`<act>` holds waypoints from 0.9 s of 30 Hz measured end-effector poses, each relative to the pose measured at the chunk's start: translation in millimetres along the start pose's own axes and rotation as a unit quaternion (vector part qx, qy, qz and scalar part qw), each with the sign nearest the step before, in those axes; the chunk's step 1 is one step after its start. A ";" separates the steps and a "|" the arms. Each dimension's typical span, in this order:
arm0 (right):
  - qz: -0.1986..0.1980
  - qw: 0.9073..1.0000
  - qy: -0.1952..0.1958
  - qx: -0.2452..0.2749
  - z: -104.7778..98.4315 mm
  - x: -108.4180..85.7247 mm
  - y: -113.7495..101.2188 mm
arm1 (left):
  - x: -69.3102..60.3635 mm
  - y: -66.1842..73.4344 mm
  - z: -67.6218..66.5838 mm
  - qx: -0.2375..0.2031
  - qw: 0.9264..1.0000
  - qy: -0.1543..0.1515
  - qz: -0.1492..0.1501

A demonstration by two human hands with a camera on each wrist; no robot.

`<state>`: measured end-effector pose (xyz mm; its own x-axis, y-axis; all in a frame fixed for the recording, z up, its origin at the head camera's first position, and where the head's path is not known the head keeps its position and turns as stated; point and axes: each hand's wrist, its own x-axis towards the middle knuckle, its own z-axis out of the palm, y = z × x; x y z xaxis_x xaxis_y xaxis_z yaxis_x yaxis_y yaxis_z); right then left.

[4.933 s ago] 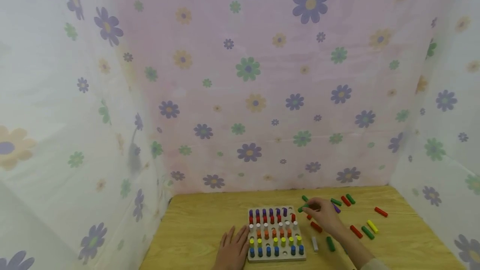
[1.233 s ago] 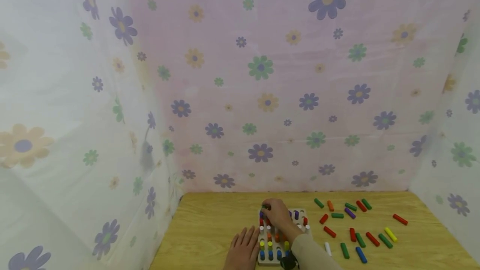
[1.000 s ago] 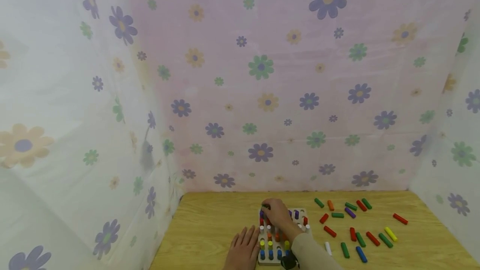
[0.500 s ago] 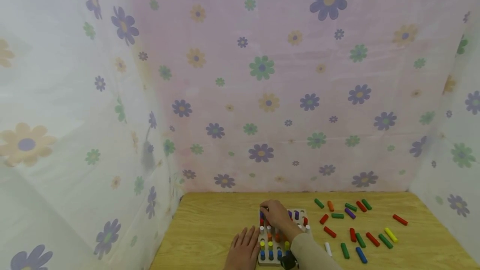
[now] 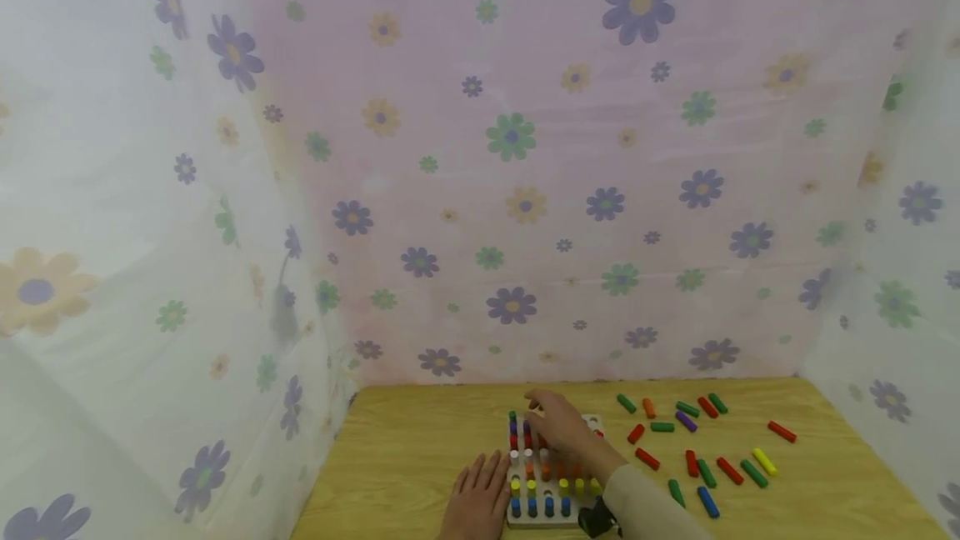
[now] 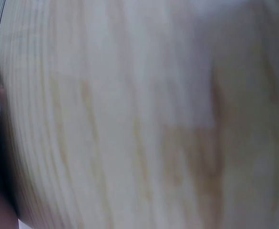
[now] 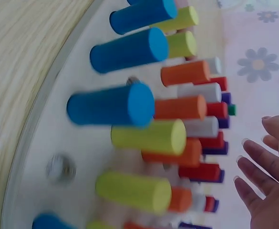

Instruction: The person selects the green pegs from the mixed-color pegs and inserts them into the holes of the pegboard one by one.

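A pegboard (image 5: 540,524) stands on the table, filled with rows of blue, yellow, orange, white, red and purple pegs. At its far left corner one green peg (image 5: 513,416) stands upright in a hole. My right hand (image 5: 561,425) hovers over the far rows, just right of that peg, and hides several pegs. In the right wrist view the right hand (image 7: 273,174) has spread fingers and holds nothing, apart from the green peg (image 7: 232,109). My left hand (image 5: 476,497) lies flat on the table, its fingers against the board's left edge.
Loose pegs lie scattered right of the board, among them a green peg (image 5: 662,427), a red peg (image 5: 782,431), a yellow peg (image 5: 765,462) and a blue peg (image 5: 708,502). Flowered curtains (image 5: 450,290) enclose the table's back and sides. The left wrist view shows blurred wood grain.
My right hand has carried the green peg from the board's right to its far left hole, let go and drawn slightly right. The left hand has stayed beside the board.
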<state>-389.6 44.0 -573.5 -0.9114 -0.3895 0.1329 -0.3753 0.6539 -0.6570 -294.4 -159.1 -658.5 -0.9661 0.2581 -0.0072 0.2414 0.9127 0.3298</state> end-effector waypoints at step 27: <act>0.006 0.995 0.095 0.030 -63.0 -93.5 52.7 | 6.7 -3.0 10.6 0.013 0.999 0.028 -0.011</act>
<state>-334.9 155.7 -573.8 -0.9334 -0.2483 0.2590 -0.3585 0.6157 -0.7017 -300.7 -156.7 -669.5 -0.9748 0.2199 0.0387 0.2211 0.9262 0.3053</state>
